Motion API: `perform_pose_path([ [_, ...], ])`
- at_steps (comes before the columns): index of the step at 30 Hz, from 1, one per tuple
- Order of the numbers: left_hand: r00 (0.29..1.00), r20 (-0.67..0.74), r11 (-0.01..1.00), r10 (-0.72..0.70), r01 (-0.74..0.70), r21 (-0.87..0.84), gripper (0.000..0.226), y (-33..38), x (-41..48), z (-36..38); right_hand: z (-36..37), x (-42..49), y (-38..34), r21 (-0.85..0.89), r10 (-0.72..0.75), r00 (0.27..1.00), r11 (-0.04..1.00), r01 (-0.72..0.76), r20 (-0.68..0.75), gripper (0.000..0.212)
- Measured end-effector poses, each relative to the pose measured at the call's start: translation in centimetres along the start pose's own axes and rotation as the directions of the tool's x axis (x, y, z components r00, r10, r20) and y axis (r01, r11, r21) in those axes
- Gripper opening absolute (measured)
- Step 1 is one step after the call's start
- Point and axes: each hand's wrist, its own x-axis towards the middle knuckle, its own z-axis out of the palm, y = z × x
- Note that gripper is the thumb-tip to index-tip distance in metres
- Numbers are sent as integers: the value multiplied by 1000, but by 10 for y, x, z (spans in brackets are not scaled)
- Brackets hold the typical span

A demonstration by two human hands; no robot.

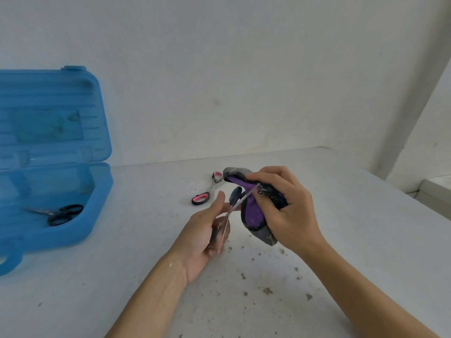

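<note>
My right hand [288, 211] grips a small grey and purple fabric piece with black trim [253, 213], shaped like a little shoe, and holds it tilted above the white table [122, 276]. My left hand [202, 240] lies palm up just left of it and holds a pair of dark-handled scissors [233, 203]. One thin metal blade slants up to the right and reaches the purple inside of the piece near my right fingertips. The other blade runs down across my left palm.
An open blue plastic case [48, 167] stands at the left, with black-handled scissors [61, 213] in its lower half. Pink-and-black-handled scissors [207, 191] lie on the table behind my hands. Dark specks of debris [268, 289] are scattered on the near table. The table's edge runs along the right.
</note>
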Motion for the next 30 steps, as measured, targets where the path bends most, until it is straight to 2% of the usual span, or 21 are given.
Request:
perform_pose_path([
  [3,999,33,1000,11,-11,-4,43,1,0,-2,-2,0,4,12,-35,996,999,34,79,44],
  [7,999,28,999,-14,15,-51,43,4,-2,-3,-4,1,5,22,-50,992,999,48,112,42],
  [10,1000,-15,997,-6,4,-77,36,4,-2,-2,-4,0,2,96,-48,991,995,36,128,37],
  [13,997,-69,995,46,-52,-90,21,0,2,-6,-3,-1,-2,196,-63,974,980,20,216,29],
  [15,991,-113,996,76,-81,-42,20,-1,3,-8,-5,0,1,173,-75,965,984,31,252,29],
  [18,982,-137,992,129,-126,29,23,4,2,-8,-7,2,10,44,-31,976,999,22,214,35],
  [21,974,-141,983,179,-173,58,47,5,4,-8,-8,3,14,-77,39,997,996,-34,73,32],
  [23,968,-161,982,190,-185,49,43,3,5,-6,-9,2,12,-23,-3,998,1000,4,63,32],
  [25,973,-145,984,177,-174,32,29,2,4,-6,-6,1,7,77,-90,987,994,80,132,31],
  [27,982,-100,987,158,-158,15,22,2,5,-9,-1,-1,5,101,-103,978,991,85,180,33],
  [30,988,-60,989,141,-138,61,36,5,5,-19,4,-2,7,95,-60,980,995,42,187,32],
])
